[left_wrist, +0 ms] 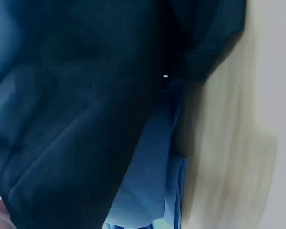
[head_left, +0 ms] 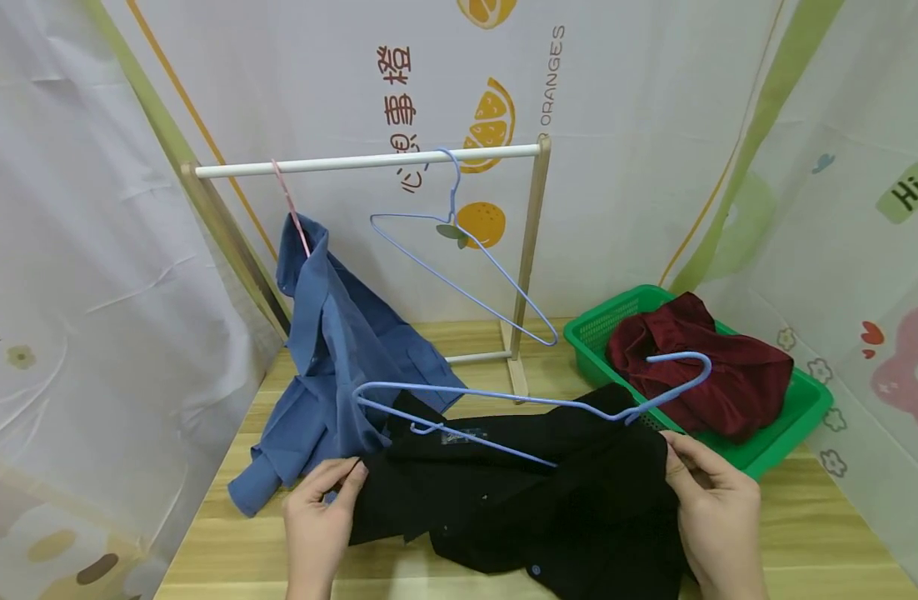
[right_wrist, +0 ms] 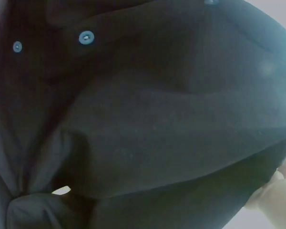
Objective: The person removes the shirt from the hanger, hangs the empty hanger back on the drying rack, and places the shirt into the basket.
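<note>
The black shirt (head_left: 519,492) lies spread on the wooden worktop (head_left: 804,533), with a blue wire hanger (head_left: 504,408) resting across its upper part, the hook curling toward the green basket (head_left: 789,417). The left hand (head_left: 320,517) pinches the shirt's left edge between thumb and fingertips; the right hand (head_left: 717,508) grips the right edge the same way, fingers curled round the cloth. In the right wrist view two pale buttons (right_wrist: 86,37) show on the dark placket, so the front seems to face up there.

The step in hand looks like getting this shirt onto the hanger. To do it well, both hands should keep the fabric taut and level so the hanger's arms can slide inside toward the shoulders rather than snag on a fold. The hanger's left end sits just beside the collar label (head_left: 464,435), which suggests working one shoulder on first, then easing the other over. A thin wire hanger will twist readily, so a light, even pull is wise.

The blue shirt (head_left: 331,358) hanging from the pink hanger (head_left: 290,204) on the rail (head_left: 369,160) drapes onto the worktop and touches the black one near the left hand; care is needed not to drag it along. An empty blue hanger (head_left: 459,250) hangs further along the rail, and a dark red garment (head_left: 699,367) sits in the basket
</note>
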`<state>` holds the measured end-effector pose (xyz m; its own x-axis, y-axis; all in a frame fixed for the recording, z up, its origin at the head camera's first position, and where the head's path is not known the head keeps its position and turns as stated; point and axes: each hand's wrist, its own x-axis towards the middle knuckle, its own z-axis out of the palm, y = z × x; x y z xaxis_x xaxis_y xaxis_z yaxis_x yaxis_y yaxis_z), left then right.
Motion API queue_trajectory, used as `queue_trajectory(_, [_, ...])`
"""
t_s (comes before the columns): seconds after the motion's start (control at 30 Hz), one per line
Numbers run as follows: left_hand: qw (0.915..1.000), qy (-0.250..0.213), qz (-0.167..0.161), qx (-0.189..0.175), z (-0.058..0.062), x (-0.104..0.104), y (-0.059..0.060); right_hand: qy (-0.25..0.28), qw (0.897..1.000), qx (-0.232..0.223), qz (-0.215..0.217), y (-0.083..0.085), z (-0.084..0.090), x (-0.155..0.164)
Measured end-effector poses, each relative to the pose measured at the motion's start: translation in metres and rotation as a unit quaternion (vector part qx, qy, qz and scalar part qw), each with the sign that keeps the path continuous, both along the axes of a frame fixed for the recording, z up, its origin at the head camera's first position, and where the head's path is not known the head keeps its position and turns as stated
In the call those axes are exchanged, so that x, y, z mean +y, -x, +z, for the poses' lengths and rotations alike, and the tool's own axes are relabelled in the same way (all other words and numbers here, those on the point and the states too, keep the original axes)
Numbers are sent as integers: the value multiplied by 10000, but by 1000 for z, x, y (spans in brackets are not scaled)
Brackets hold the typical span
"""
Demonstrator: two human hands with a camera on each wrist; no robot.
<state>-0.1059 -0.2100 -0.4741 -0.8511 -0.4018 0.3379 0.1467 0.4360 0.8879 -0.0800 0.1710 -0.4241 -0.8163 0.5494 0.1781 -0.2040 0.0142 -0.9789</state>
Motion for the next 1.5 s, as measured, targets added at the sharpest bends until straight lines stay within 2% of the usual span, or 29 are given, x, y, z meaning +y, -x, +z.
queue_trajectory(0.07, [9994,283,-200,-83,-1,1,-1,84,10000,-6,52,0,2,-2])
queue_trajectory(0.1, [9989,386,-251,55,-2,2,-1,-85,9999,-64,94,-1,3,-3])
queue_trajectory(0.17, [9960,593,-203,638,-3,4,0,-421,9988,-5,241,-2,3,-4])
queue_trajectory(0.23, [9881,677,27,1379,1,6,-1,-894,9953,26,377,-2,2,-6])
queue_trajectory(0.33, [9653,858,317,2447,9,11,-2,-1371,9890,220,515,-3,-3,-7])
queue_trajectory(0.4, [9511,1028,315,2897,16,16,-4,-1632,9843,326,593,-4,-6,-8])
queue_trajectory(0.5, [9233,1689,158,3447,23,22,-5,-1896,9770,589,773,-4,-8,-10])
queue_trajectory(0.6, [8915,2527,29,3760,30,29,-6,-2153,9689,754,963,-5,-8,-13])
queue_trajectory(0.67, [8795,3015,-140,3679,32,33,-6,-2384,9622,796,1049,-5,-7,-16])
queue_trajectory(0.7, [8773,3209,-243,3561,33,35,-6,-2467,9598,793,1083,-6,-6,-18])
queue_trajectory(0.77, [8795,3432,-497,3260,33,40,-6,-2664,9543,766,1114,-5,-4,-22])
queue_trajectory(0.83, [8854,3526,-717,2943,32,44,-6,-2842,9496,740,1099,-5,-3,-26])
queue_trajectory(1.0, [9000,3382,-1164,2491,30,57,-4,-3232,9357,958,1037,-1,-2,-36])
queue_trajectory(1.2, [9072,2980,-1578,2514,29,72,-2,-3625,9138,1470,1090,1,-6,-48])
queue_trajectory(1.3, [9092,2826,-1667,2562,29,77,-1,-3697,9106,1486,1094,1,-6,-51])
queue_trajectory(1.5, [9135,2592,-1754,2598,29,80,-2,-3709,9110,1445,1082,1,-6,-53])
